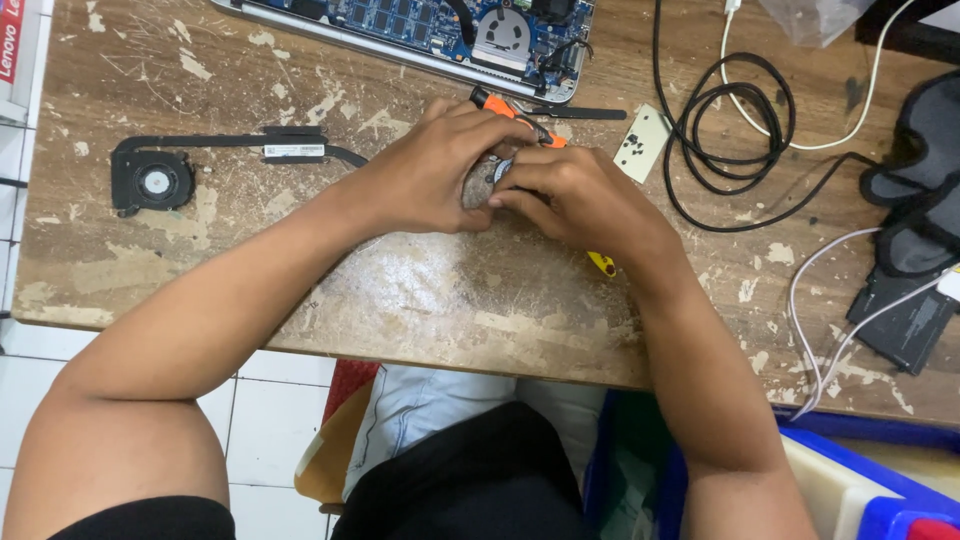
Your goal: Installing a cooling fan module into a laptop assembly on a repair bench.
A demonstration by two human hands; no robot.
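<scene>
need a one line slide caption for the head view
Both hands, left and right, grip a small part on a worn wooden table, between an opened laptop and a loose fan.

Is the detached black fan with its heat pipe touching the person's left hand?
Apart. The head view shows bare worn tabletop between the fan and the left hand.

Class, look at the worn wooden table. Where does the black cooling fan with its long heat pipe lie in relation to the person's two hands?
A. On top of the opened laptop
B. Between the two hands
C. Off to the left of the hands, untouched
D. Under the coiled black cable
C: the black cooling fan lies on the table apart from the left hand and right hand, which meet over a small part.
</scene>
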